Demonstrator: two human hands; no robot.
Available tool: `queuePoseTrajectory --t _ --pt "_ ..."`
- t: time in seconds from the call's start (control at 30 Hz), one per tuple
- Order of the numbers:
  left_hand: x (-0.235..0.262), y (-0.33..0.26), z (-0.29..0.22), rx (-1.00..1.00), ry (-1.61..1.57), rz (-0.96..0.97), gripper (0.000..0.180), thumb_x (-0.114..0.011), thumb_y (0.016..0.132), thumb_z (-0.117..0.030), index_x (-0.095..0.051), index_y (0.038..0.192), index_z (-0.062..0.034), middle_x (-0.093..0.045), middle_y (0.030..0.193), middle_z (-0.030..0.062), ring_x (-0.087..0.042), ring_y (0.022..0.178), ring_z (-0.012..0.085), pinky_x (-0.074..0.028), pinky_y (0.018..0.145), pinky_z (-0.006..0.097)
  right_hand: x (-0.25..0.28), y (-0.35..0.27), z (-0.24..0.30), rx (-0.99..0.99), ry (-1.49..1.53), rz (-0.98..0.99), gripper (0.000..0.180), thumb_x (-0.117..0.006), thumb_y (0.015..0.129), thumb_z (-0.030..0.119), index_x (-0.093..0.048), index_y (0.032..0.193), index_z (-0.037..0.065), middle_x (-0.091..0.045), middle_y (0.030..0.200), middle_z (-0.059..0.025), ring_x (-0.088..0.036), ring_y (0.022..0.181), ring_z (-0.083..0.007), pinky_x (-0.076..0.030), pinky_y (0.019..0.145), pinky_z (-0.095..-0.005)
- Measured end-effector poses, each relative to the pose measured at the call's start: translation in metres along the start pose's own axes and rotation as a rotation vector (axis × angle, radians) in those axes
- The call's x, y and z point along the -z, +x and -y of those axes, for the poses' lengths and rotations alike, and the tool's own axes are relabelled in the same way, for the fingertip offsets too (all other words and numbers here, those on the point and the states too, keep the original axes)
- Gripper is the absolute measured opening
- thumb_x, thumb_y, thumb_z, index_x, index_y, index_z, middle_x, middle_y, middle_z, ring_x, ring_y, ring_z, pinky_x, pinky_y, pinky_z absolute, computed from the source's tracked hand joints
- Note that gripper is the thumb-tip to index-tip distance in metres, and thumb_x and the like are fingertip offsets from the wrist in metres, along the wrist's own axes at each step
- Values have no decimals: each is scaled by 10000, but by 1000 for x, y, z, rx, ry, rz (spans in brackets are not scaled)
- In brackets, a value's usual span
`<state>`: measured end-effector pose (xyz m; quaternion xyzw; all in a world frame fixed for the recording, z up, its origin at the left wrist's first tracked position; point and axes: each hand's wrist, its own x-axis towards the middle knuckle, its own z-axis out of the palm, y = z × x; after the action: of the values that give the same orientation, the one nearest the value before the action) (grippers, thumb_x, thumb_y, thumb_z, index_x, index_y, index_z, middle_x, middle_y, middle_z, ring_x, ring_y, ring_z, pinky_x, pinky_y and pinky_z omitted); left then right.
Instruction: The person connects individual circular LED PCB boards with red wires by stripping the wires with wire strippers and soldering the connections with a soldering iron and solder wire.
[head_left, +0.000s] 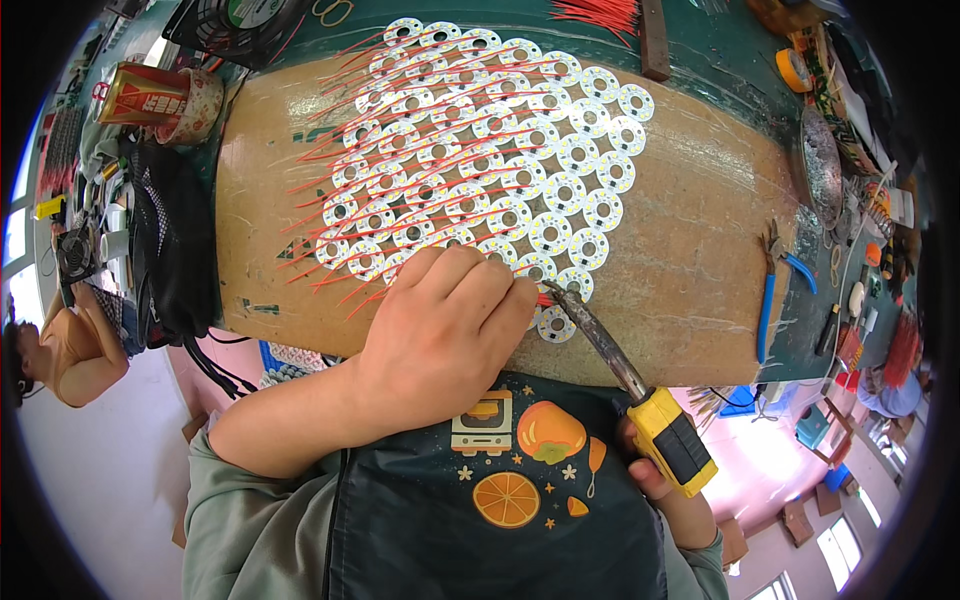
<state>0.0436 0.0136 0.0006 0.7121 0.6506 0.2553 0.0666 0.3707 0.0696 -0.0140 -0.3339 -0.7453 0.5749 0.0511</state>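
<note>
A panel of round white LED boards, set edge to edge in slanting rows, lies on a brown board. Thin red wires run across many of them and stick out at the left. My left hand is closed over the panel's near edge, and red wire ends show beside its fingers; the grip itself is partly hidden. My right hand holds a yellow-and-black soldering iron. Its dark tip points up-left and reaches the near right boards, right beside my left fingers.
The brown board lies on a green table. Blue-handled pliers rest at its right edge. Farther off are a metal bar, loose red wires, yellow tape and a black fan. Another person sits at far left.
</note>
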Motion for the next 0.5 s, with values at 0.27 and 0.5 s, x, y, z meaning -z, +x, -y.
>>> queuePoseTrajectory --t 0.27,0.5 --pt "1 1 0 3 9 3 276 -696 690 -39 -690 966 -44 -603 883 43 -593 790 208 -470 701 339 0 -2 -3 -1 96 -4 507 -675 811 560 -652 946 72 -624 770 -96 -614 656 -332 -469 576 -397" --pt "4 4 4 57 -107 -13 291 -703 679 1 -691 965 -48 -606 882 51 -598 786 226 -481 698 351 -7 10 9 36 302 -135 413 -718 832 456 -602 847 60 -592 727 -64 -582 612 -239 -449 556 -335"
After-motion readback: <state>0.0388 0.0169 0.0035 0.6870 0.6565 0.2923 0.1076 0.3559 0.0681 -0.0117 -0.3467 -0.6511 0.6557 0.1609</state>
